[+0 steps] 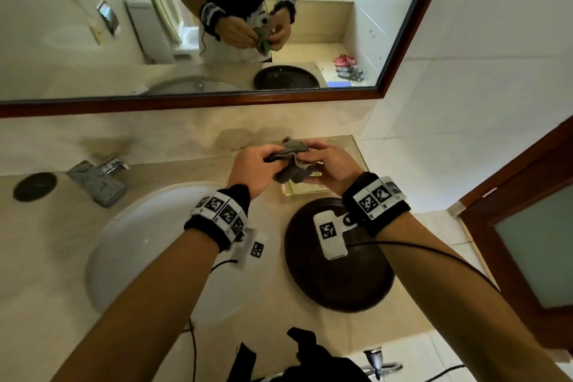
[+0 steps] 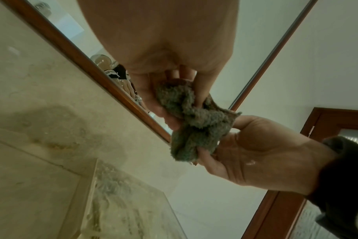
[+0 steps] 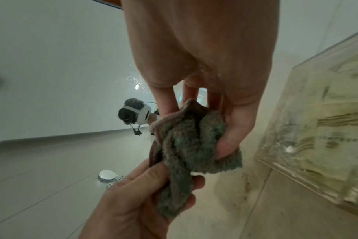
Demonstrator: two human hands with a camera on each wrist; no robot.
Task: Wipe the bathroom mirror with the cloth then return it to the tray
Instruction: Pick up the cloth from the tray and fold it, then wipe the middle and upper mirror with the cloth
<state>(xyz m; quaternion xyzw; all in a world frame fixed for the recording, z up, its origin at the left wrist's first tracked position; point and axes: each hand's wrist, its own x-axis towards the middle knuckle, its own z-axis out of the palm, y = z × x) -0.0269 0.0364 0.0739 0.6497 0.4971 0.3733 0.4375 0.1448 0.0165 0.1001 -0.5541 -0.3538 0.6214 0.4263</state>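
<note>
Above the surface (image 1: 403, 260), the bunched grey cloth (image 1: 291, 161) was held up in the air between both hands. It was gripped by the curled fingers of the left hand (image 1: 252, 169) and pinched by the right hand (image 1: 333, 164). Just under it, the clear tray (image 1: 356, 149) was seen. Behind, the mirror (image 1: 341, 25) was hung.

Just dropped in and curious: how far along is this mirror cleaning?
Whether any wiping is done cannot be told. In hand: left hand and right hand both grip the bunched grey cloth, away from the mirror. Left: returning it to the clear tray beneath.
</note>
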